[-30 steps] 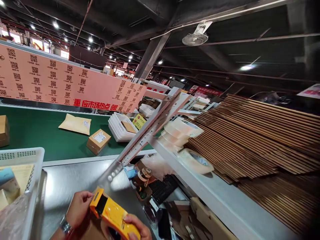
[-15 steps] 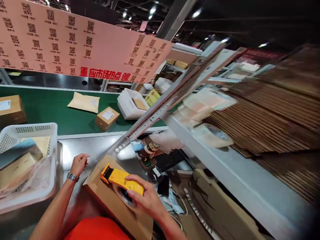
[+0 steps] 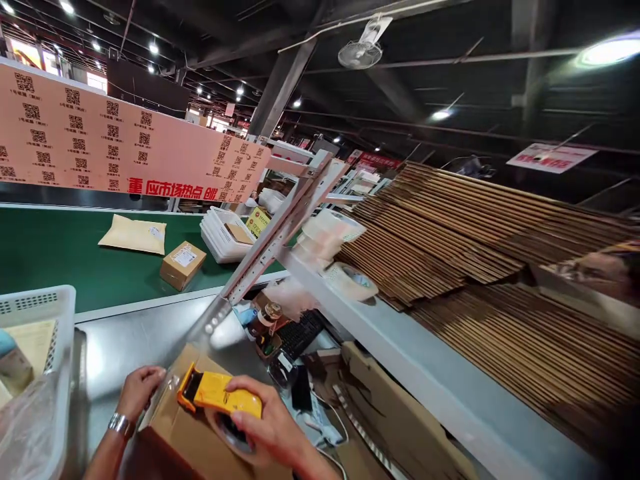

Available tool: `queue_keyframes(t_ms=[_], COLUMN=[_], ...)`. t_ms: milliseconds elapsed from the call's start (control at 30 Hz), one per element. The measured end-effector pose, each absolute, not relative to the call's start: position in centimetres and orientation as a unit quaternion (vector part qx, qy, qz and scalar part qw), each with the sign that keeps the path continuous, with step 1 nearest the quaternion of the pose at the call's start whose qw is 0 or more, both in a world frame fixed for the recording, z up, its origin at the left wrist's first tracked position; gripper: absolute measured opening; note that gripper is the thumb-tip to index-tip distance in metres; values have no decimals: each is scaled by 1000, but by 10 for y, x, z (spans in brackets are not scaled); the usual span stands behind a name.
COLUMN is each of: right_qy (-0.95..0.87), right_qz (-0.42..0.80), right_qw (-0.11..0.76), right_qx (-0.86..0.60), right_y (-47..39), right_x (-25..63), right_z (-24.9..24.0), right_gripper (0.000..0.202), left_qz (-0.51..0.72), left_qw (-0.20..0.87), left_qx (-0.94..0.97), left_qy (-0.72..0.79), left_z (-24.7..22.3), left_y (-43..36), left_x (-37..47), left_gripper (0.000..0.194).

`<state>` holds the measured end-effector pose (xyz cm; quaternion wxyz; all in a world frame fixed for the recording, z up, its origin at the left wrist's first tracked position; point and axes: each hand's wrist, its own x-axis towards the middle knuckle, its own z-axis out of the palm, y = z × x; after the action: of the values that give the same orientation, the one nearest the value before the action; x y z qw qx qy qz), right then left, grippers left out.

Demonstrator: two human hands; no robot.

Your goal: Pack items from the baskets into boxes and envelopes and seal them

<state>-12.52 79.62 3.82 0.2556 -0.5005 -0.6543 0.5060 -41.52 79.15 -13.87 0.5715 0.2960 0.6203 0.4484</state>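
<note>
A brown cardboard box point(image 3: 175, 433) lies at a slant on the metal bench in front of me. My right hand point(image 3: 270, 417) grips a yellow tape dispenser point(image 3: 227, 393), its roll of tape facing down and its orange-edged head over the top of the box. At the box's left edge is my left hand point(image 3: 140, 393), a metal watch on its wrist, fingers curled and pressed together. Its fingertips meet the edge, where a strip of clear tape point(image 3: 173, 385) shines. Whatever those fingers pinch is hidden.
A white basket point(image 3: 65, 320) holding packets stands at left. Beyond the metal bench point(image 3: 145, 327), a green conveyor point(image 3: 50, 253) carries a padded envelope point(image 3: 135, 235), a small box point(image 3: 183, 265) and stacked white trays point(image 3: 220, 243). At right, a shelf holds tape rolls point(image 3: 350, 283) and flat cardboard point(image 3: 500, 267).
The view has swung up and to the right. My left hand has closed in on the box's left edge. My right hand still holds the tape dispenser over the box.
</note>
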Motion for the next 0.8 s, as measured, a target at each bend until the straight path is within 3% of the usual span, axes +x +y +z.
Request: queue_keyframes(t_ms=[167, 300, 433, 667, 733, 800], right_qy=[-644, -659, -659, -667, -671, -669], right_qz=[537, 517, 532, 539, 541, 556], right_qw=[238, 235, 240, 237, 235, 229], right_qx=[-489, -494, -474, -457, -448, -437], right_y=[798, 800, 800, 804, 807, 809], right_x=[-126, -125, -128, -134, -134, -135], right_z=[35, 34, 37, 40, 39, 39], right_gripper=[54, 53, 53, 46, 46, 49], left_qz=[414, 304, 211, 124, 118, 150], left_qw=[472, 393, 365, 344, 340, 332], left_qx=[437, 545, 582, 581, 582, 583], left_qy=[645, 676, 696, 727, 730, 727], left_z=[-141, -128, -114, -124, -133, -133], left_y=[791, 792, 799, 804, 800, 796], left_x=[-413, -420, -425, -437, -444, -448], left_gripper=[66, 51, 57, 89, 89, 76])
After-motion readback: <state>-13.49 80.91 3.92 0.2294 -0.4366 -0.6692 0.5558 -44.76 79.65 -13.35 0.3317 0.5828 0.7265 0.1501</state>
